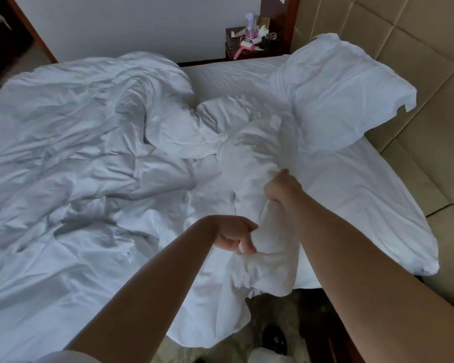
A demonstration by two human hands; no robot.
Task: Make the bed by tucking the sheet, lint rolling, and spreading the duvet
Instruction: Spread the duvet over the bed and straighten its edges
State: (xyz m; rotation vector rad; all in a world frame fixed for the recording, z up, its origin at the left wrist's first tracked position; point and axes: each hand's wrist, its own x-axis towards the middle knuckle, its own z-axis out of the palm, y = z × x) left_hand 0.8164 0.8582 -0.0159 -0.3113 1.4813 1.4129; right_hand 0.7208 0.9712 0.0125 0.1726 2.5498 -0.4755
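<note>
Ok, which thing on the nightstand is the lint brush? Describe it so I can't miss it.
Find the dark wooden nightstand beyond the bed's far edge, beside the padded beige headboard. At its front lies a pink plastic-handled brush. It is the only bright pink thing there; the pale bottle behind it stands upright.

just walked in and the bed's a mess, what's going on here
A person is making the bed. Both hands grip a bunched fold of the white duvet: the left hand lower down, the right hand higher. The duvet is still crumpled across the mattress, and a pillow lies by the padded headboard.
</note>
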